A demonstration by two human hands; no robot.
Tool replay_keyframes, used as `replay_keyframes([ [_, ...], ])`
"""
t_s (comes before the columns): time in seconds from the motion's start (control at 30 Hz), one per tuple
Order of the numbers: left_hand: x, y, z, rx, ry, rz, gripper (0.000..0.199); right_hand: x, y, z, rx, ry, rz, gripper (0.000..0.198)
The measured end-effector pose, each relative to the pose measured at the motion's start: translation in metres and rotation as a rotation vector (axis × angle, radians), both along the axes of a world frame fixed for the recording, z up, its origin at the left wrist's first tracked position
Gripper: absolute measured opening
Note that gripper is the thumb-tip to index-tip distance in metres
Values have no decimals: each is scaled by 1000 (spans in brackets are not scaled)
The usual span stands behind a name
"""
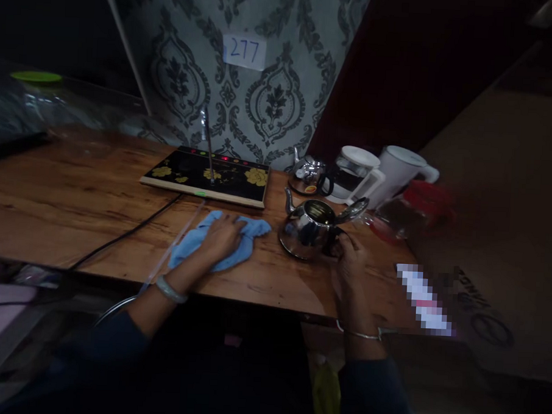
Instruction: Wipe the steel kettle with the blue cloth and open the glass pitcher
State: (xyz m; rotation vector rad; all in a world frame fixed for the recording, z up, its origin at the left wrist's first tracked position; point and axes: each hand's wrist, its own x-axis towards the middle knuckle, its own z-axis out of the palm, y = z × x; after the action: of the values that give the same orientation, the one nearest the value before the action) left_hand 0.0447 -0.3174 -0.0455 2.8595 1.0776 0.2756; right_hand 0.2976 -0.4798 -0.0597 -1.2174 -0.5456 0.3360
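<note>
My left hand (220, 238) lies flat on a light blue cloth (252, 230) spread on the wooden table (75, 204), fingers closed over the fabric. To its right my right hand (349, 259) grips the dark handle of a shiny steel kettle (308, 230), which stands upright on the table with its lid tilted open. A black electric tea stove (206, 174) with gold flowers and a thin metal spout sits just behind the cloth.
Behind the kettle stand a second small steel kettle (306, 175), a glass jug with white lid (355, 174), a white kettle (403, 170) and a red-lidded glass pot (410, 216). A black cable (123, 234) crosses the table. A patterned wall carries a label "277" (244, 50).
</note>
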Motion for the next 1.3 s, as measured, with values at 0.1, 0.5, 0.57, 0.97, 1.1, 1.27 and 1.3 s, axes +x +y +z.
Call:
replay_keyframes([
  [0.1, -1, 9, -1, 20, -14, 130, 39, 4, 0, -3, -21, -19, 14, 34],
  [0.5, 66, -63, 0, 28, 50, -208, 26, 23, 2, -4, -55, -59, 37, 36],
  [0.57, 65, -78, 1, 21, 90, -250, 24, 24, 2, -2, -51, -49, 38, 37],
  [0.97, 103, -114, -11, -11, -55, -786, 22, 19, 1, 1, -118, -117, -26, 41],
  [1.1, 88, -114, -20, 5, -110, -669, 22, 20, 0, -1, -94, -95, -17, 43],
  [1.27, 34, -105, -11, -134, -178, -557, 18, 19, -2, -2, -73, -48, 17, 45],
  [1.3, 19, -98, -2, -204, -179, -566, 17, 19, -3, -3, -68, -32, 10, 45],
])
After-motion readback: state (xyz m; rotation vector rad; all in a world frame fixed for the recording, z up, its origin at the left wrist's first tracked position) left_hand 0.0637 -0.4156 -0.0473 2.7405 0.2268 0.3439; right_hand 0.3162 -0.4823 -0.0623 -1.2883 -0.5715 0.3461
